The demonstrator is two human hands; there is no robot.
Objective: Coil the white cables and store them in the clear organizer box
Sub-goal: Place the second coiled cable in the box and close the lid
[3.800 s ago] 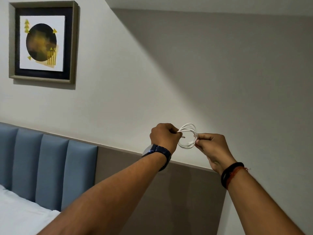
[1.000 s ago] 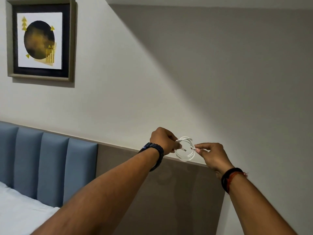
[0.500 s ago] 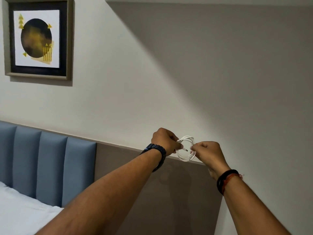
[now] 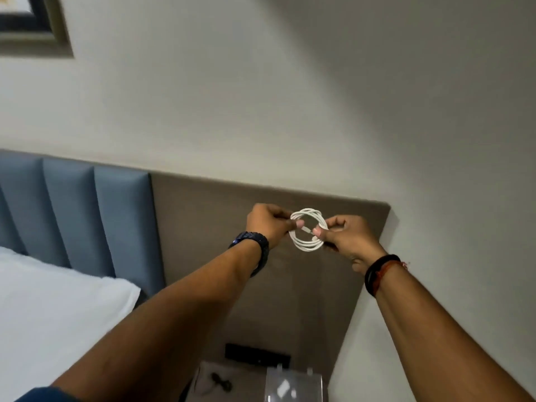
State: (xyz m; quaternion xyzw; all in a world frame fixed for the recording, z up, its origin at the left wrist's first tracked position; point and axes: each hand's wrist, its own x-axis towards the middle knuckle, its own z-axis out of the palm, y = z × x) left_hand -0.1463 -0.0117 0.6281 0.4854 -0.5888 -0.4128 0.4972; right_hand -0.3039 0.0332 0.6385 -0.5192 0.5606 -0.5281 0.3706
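A white cable [image 4: 308,245], wound into a small round coil of several loops, hangs in the air in front of the brown wall panel. My left hand [image 4: 268,223] pinches the coil's left side, and my right hand [image 4: 346,237] pinches its right side. A short cable end with a plug lies between my two thumbs inside the ring. The clear organizer box [image 4: 293,385] stands below at the bottom edge of the view, with something white inside it.
The box rests on a bedside table [image 4: 249,384] that also bears a dark cable [image 4: 222,382]. A black switch plate [image 4: 256,356] sits on the brown panel [image 4: 203,227]. A bed with white linen [image 4: 52,306] and blue headboard [image 4: 75,216] is at left.
The view has tilted down, so the bedside table and the clear box have come into sight. Both hands still hold the coil, with my right fingers now closer to the cable end.
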